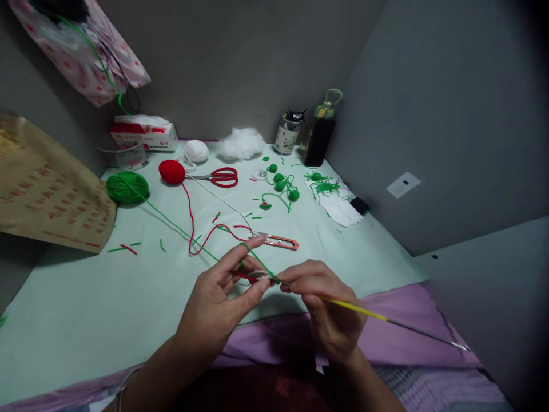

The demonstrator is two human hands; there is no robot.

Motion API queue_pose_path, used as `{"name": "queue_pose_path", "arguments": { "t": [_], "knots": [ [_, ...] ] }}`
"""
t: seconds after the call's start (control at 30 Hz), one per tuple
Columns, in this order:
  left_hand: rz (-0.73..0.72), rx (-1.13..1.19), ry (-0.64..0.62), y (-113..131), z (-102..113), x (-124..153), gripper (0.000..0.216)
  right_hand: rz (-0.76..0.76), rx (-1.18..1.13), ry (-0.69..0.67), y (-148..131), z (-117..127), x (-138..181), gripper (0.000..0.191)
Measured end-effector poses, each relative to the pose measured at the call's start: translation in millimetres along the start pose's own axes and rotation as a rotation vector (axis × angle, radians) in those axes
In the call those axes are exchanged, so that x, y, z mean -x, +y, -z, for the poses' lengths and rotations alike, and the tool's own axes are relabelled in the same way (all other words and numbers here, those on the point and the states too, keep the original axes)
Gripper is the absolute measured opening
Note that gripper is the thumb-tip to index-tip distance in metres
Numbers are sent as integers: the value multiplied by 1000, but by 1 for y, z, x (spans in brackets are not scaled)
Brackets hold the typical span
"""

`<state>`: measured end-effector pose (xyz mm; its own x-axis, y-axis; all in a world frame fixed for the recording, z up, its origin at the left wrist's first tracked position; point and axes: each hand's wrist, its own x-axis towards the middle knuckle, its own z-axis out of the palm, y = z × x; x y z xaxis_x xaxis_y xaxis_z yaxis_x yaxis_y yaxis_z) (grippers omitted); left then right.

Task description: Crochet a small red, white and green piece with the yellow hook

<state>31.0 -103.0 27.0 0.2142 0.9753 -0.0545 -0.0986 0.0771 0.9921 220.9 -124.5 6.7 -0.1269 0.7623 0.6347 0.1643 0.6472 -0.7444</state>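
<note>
My left hand [218,297] pinches a small crocheted piece [262,276] in green, white and red between thumb and fingers. Green yarn [260,260] loops over its raised index finger. A crochet hook [355,308] with a yellow grip lies in my right hand [323,300], its far metal end pointing down to the right. The hook's working tip meets the green stitches at the left fingertips; its exact place in them is hidden. Strands run back to a green yarn ball [127,187], a red yarn ball [172,171] and a white yarn ball [196,151].
Orange thread snips [278,241] lie just beyond my hands, red-handled scissors [218,177] farther back. Small green crocheted balls [280,184], white stuffing [242,143], a pen cup [287,134] and a bottle [321,134] stand behind. A paper bag [55,189] is at left.
</note>
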Motion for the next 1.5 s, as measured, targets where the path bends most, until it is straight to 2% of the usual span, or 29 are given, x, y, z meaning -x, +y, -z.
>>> {"name": "queue_pose_path", "arguments": {
  "t": [0.33, 0.53, 0.63, 0.73, 0.8, 0.87, 1.0, 1.1, 1.27, 1.37, 1.43, 1.5],
  "knots": [
    [-86, -78, 78, -4, -2, 1, 46, 95, 128, -39, 0, 0, -1, 25],
    [-43, -17, 88, -4, -4, 2, 44, 210, 263, 22, 5, -8, 1, 26],
    [23, 117, 49, -4, -7, 3, 52, 267, 479, 11, 7, -11, 6, 34],
    [176, 399, -73, -5, -10, 2, 65, 353, 549, -14, 9, -12, 9, 44],
    [279, 548, -118, -5, -8, 0, 70, 333, 467, 10, 8, -12, 8, 41],
    [320, 600, -115, -5, -4, -2, 68, 205, 314, 67, 6, -11, 5, 31],
    [248, 525, -79, -4, 2, -4, 56, -98, -108, 193, 2, -11, -3, 20],
    [189, 452, -76, -7, -1, -2, 56, -141, -221, 196, 1, -15, -8, 17],
    [115, 347, -28, -12, -10, -2, 53, -73, -4, 177, 3, -23, -6, 23],
    [110, 424, 24, -13, -14, -3, 54, 47, 226, 135, 7, -24, 1, 34],
    [173, 552, -4, -13, -15, -4, 54, 155, 365, 89, 9, -22, 4, 40],
    [278, 664, -65, -12, -13, -5, 52, 147, 342, 102, 10, -20, 3, 37]
  ]
}}
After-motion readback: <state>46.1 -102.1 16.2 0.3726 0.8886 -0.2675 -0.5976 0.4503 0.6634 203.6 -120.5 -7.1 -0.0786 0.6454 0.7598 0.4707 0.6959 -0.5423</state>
